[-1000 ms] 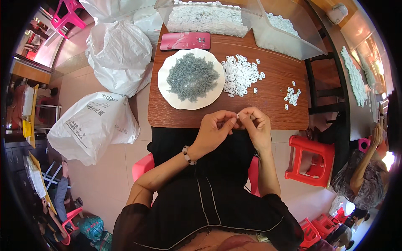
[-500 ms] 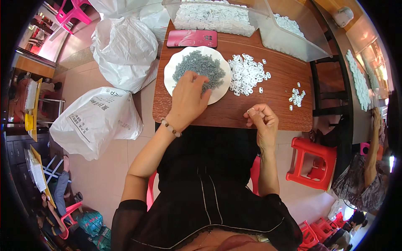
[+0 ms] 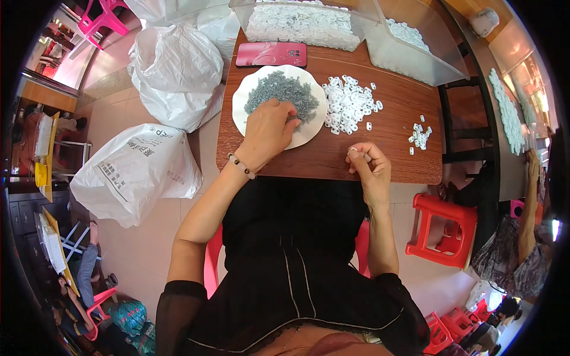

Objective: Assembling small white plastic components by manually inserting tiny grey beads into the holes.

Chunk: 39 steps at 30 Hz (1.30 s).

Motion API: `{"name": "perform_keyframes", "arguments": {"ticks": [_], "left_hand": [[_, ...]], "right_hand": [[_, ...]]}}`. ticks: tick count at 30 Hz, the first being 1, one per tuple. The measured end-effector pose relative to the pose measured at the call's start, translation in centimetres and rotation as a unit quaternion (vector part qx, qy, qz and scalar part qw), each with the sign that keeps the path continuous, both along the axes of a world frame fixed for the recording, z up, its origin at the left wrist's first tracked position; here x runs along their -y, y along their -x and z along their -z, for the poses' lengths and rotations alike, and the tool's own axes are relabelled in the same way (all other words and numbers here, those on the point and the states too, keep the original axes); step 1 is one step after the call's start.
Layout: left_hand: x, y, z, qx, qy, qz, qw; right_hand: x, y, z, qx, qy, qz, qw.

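Note:
A white plate with a wavy rim (image 3: 239,113) holds a heap of small grey screw-like pins (image 3: 279,89). My left hand (image 3: 268,126) reaches over its near side, fingers bent down into the heap and thumb drawn in beside them. What those fingertips hold, if anything, is hidden. Just past the table's front edge, my right hand (image 3: 371,166) pinches a small white plastic piece (image 3: 354,150) between thumb and forefinger, mostly covered by the fingers. Right of the plate lies a pile of white oval pieces with holes (image 3: 344,104). A smaller cluster of white pieces (image 3: 421,137) is farther right.
A pink phone (image 3: 271,54) lies behind the plate on the brown table (image 3: 309,163). Clear bins of white pieces (image 3: 303,26) stand along the back. White sacks (image 3: 139,172) sit on the floor at left, a red stool (image 3: 442,231) at right. Other people are at both sides.
My left thumb has come in closer to the fingers, down at the grey pins. My right hand has risen slightly, still pinching the white piece.

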<state>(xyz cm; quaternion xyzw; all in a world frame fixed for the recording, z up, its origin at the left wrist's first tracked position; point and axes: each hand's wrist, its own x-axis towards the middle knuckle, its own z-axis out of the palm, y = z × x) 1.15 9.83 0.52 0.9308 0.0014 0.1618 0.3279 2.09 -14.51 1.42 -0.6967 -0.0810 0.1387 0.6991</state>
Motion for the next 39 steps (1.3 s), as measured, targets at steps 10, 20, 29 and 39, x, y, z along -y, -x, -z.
{"name": "perform_keyframes", "arguments": {"ticks": [10,20,29,39], "left_hand": [[-0.8,-0.4,0.5,-0.002,0.001,0.004,1.0],[-0.2,-0.6,0.6,0.035,-0.041,0.013,0.998],[-0.8,-0.5,-0.4,0.002,0.135,0.004,0.991],[-0.6,0.7,-1.8,-0.071,0.358,0.113,0.924]], "right_hand": [[-0.9,-0.6,0.0,0.017,0.014,-0.04,0.999],[-3.0,-1.0,-0.2,0.042,0.049,-0.074,0.995],[-4.5,-2.0,-0.5,0.071,0.081,-0.067,0.992],[-7.8,-2.8,-2.7,0.201,0.113,-0.074,0.97]]}}
